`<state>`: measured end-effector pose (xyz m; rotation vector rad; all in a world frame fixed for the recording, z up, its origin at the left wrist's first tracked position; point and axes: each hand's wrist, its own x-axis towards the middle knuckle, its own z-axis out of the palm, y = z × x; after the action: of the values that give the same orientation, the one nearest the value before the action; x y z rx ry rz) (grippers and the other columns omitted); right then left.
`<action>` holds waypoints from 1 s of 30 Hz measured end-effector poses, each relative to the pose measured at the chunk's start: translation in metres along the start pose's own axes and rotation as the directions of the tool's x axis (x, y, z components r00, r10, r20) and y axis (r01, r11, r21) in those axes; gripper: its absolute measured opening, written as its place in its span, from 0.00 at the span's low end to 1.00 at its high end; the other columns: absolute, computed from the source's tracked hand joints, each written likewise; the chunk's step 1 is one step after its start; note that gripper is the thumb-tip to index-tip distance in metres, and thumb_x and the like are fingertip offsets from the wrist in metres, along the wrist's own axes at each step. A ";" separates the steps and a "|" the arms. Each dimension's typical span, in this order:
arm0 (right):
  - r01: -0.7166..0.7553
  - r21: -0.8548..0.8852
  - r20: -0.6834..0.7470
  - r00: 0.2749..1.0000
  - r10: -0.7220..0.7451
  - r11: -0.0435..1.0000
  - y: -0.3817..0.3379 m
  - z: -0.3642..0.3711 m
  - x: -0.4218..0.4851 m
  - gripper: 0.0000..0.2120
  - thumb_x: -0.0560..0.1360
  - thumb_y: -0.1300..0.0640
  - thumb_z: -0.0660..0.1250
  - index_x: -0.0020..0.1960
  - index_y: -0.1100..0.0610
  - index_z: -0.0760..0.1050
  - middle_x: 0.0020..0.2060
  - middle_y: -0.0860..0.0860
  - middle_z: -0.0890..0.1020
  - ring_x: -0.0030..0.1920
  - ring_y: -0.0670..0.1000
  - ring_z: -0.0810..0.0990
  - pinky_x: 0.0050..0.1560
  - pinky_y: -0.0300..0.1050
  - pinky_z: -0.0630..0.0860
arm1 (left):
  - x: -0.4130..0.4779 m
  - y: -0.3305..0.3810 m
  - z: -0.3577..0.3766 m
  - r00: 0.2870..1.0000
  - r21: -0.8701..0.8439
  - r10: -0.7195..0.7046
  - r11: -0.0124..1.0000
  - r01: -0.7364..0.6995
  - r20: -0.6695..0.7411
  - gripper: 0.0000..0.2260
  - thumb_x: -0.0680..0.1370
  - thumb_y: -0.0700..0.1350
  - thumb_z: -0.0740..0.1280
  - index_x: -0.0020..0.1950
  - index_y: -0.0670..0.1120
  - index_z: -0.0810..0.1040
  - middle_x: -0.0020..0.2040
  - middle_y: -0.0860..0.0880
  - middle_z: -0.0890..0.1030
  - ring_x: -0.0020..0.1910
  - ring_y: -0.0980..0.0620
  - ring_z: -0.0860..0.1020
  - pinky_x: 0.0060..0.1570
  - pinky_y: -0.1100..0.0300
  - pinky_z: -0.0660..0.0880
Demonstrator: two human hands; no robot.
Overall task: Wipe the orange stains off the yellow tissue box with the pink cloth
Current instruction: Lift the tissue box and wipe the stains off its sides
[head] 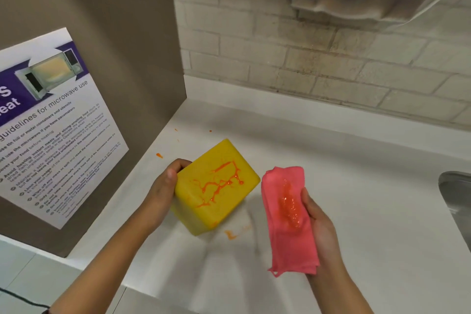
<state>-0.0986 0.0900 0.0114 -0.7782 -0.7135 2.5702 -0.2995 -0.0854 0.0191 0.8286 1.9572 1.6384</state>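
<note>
The yellow tissue box [215,186] is held tilted above the white counter [356,186], its upper face streaked with orange stains [219,182]. The left hand [163,186] clamps its left end, thumb on the near edge. Just beside it, apart from the box, the right hand [318,224] grips the folded pink cloth [288,219], which carries an orange smear. Orange spots [159,155] dot the counter
</note>
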 end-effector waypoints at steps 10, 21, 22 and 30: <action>0.394 -0.535 0.101 0.908 -0.407 0.748 -0.019 0.049 0.006 0.12 0.79 0.51 0.60 0.43 0.49 0.81 0.33 0.46 0.83 0.34 0.44 0.80 0.38 0.43 0.74 | -0.004 -0.001 0.011 0.998 -0.001 0.051 0.999 -0.051 0.046 0.26 0.64 0.73 0.59 0.45 0.52 0.77 0.42 0.57 0.81 0.40 0.60 0.78 0.38 0.71 0.72; 0.532 -0.700 0.238 0.803 -0.546 0.477 0.007 0.066 0.011 0.11 0.76 0.46 0.54 0.40 0.47 0.72 0.31 0.41 0.77 0.31 0.39 0.75 0.31 0.30 0.72 | -0.009 0.002 0.016 0.997 -0.033 0.072 0.997 -0.072 0.005 0.23 0.67 0.62 0.56 0.47 0.46 0.77 0.45 0.47 0.80 0.45 0.53 0.78 0.42 0.66 0.73; 0.545 -0.710 0.256 0.790 -0.557 0.446 0.010 0.068 0.011 0.11 0.77 0.46 0.54 0.41 0.47 0.71 0.32 0.42 0.77 0.31 0.38 0.74 0.31 0.30 0.71 | -0.010 0.002 0.016 0.997 -0.035 0.075 0.997 -0.075 0.001 0.24 0.67 0.62 0.56 0.48 0.45 0.77 0.45 0.47 0.80 0.44 0.53 0.78 0.42 0.66 0.73; 0.636 -0.732 0.431 0.711 -0.556 0.245 0.024 0.073 0.009 0.09 0.79 0.49 0.53 0.45 0.41 0.70 0.39 0.35 0.78 0.39 0.38 0.77 0.35 0.27 0.70 | -0.010 0.001 0.018 0.995 -0.065 0.083 0.994 -0.086 -0.048 0.23 0.67 0.61 0.56 0.46 0.44 0.76 0.43 0.46 0.79 0.43 0.54 0.78 0.41 0.65 0.74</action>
<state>-0.1533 0.0487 0.0471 -0.4457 -1.9532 1.3979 -0.2798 -0.0793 0.0168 0.8674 1.9100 1.7755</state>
